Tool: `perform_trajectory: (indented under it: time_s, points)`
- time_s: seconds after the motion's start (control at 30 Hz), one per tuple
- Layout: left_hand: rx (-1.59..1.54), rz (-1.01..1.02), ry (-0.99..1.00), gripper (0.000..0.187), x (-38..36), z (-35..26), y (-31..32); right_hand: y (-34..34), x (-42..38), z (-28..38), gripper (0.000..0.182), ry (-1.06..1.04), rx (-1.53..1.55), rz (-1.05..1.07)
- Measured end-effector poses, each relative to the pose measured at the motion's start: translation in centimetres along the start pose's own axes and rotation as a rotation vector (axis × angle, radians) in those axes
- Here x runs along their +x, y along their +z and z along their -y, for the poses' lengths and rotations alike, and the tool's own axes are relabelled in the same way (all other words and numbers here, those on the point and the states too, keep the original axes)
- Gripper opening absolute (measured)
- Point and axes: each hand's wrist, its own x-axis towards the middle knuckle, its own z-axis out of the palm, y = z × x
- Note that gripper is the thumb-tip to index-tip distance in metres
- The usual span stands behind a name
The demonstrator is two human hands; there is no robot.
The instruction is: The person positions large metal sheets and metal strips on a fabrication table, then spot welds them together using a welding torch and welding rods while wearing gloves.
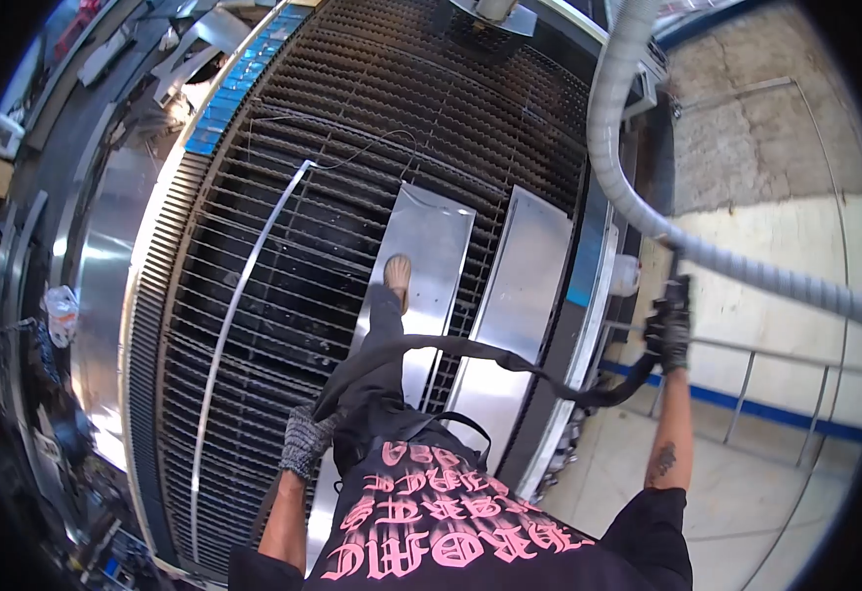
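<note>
My left hand, in a grey knit glove, is closed around a black sleeved hose beside my hip. From there the hose arcs across in front of my legs and sags toward my right side. Out to the right, my right hand, in a dark glove, grips a dark torch-like tool at the hose's end; the tool points forward, its details lost against the glove. One shoe stands on a shiny metal sheet below me.
The slatted cutting bed spreads beneath me, with a second sheet and a long thin metal strip lying on it. A grey corrugated duct curves across the right. Railings stand beyond the bed; metal scrap lies at left.
</note>
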Motion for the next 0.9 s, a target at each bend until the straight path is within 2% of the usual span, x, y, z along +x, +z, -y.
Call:
perform_trajectory:
  time_s: [0.07, 0.1, 0.13, 0.17, 0.2, 0.27, 0.3, 0.33, 0.4, 0.43, 0.53, 0.6, 0.67, 0.73, 0.8, 0.87, 0.9]
  points:
    - [0.249, 0.042, -0.035, 0.048, 4.3, -1.9, 2.2, 7.6, 7.1, 2.8, 0.038, 0.234, 0.252, 0.284]
    - [0.132, 0.073, -0.174, 0.055, 5.9, -6.1, 2.2, 12.0, 10.1, 4.9, 0.045, 0.069, 0.151, 0.299]
    - [0.134, 0.006, -0.163, 0.055, 8.4, -4.2, 3.6, 15.6, 12.5, 6.7, 0.053, -0.087, 0.039, 0.324]
    - [0.136, -0.061, -0.151, 0.056, 10.9, -2.3, 5.0, 18.4, 14.6, 9.7, 0.069, 0.004, 0.063, 0.413]
    - [0.058, -0.087, -0.218, 0.055, 12.0, -3.4, 5.5, 20.3, 15.8, 12.5, 0.087, 0.110, 0.091, 0.489]
    - [0.092, -0.003, -0.484, 0.053, 13.9, -5.6, 6.1, 24.7, 20.7, 16.7, 0.103, 0.101, -0.047, 0.580]
    - [0.120, 0.007, -0.457, 0.051, 14.6, -8.7, 5.8, 26.1, 23.2, 17.8, 0.097, 0.136, -0.067, 0.651]
    - [0.242, 0.076, -0.498, 0.049, 15.7, -8.5, 5.9, 27.5, 26.0, 18.7, 0.097, 0.158, -0.087, 0.663]
    - [0.200, 0.096, -0.533, 0.047, 17.9, -8.6, 6.2, 30.4, 31.0, 20.6, 0.094, 0.068, -0.174, 0.781]
    - [0.171, 0.061, -0.470, 0.044, 19.3, -7.7, 6.7, 31.6, 32.8, 22.2, 0.092, 0.114, -0.246, 0.827]
    - [0.471, 0.206, -0.479, 0.042, 24.7, -6.4, 7.2, 35.6, 37.6, 23.2, 0.093, 0.010, -0.465, 0.892]
    - [0.554, 0.196, -0.409, 0.039, 28.5, -1.0, 9.7, 38.2, 40.7, 22.7, 0.093, -0.036, -0.532, 0.954]
    - [0.717, 0.343, -0.477, 0.035, 34.4, -2.7, 10.3, 41.3, 43.9, 22.2, 0.092, 0.006, -0.514, 0.963]
    - [0.826, 0.345, -0.467, 0.034, 38.8, 0.8, 12.6, 44.8, 46.9, 21.6, 0.091, -0.034, -0.516, 0.991]
    - [0.848, 0.424, -0.555, 0.033, 44.2, 4.2, 14.7, 47.9, 50.4, 19.5, 0.090, -0.051, -0.510, 1.018]
    - [0.910, 0.454, -0.471, 0.032, 50.7, 6.3, 17.7, 51.8, 55.3, 16.5, 0.090, -0.105, -0.568, 1.139]
    - [0.887, 0.416, -0.491, 0.032, 54.7, 6.0, 19.3, 53.9, 57.5, 14.7, 0.090, -0.120, -0.566, 1.185]
